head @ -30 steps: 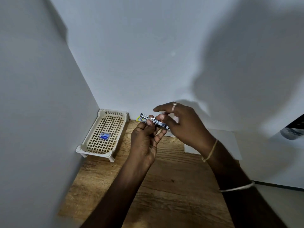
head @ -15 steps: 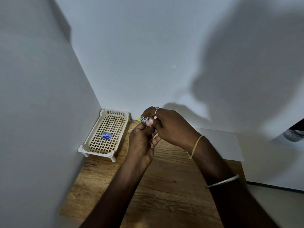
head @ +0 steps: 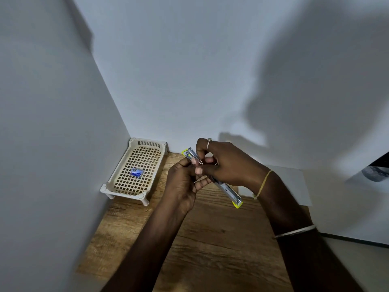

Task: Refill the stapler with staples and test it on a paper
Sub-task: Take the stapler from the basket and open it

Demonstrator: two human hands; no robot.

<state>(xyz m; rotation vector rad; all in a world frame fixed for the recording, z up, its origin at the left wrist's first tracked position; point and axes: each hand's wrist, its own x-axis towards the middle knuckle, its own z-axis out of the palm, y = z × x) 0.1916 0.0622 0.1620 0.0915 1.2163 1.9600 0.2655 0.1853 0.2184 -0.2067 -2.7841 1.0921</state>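
A slim metal stapler [head: 228,190] with yellow ends is held above the wooden table, slanting from upper left to lower right. My left hand [head: 183,182] grips its middle from below. My right hand [head: 227,165] closes over it from the right, fingertips pinched at its upper part beside my left thumb; the middle of the stapler is hidden by my fingers. A small blue staple box [head: 136,172] lies in the cream basket tray [head: 117,182] to the left. A white sheet of paper [head: 294,182] lies on the table behind my right wrist.
White walls close in the table [head: 210,239] on the left and at the back. The basket tray stands in the back left corner. A dark object [head: 376,169] shows at the right edge.
The stapler now shows at full length, its lower yellow end sticking out under my right hand; half a second ago only its upper tip showed. My right hand has shifted slightly right.
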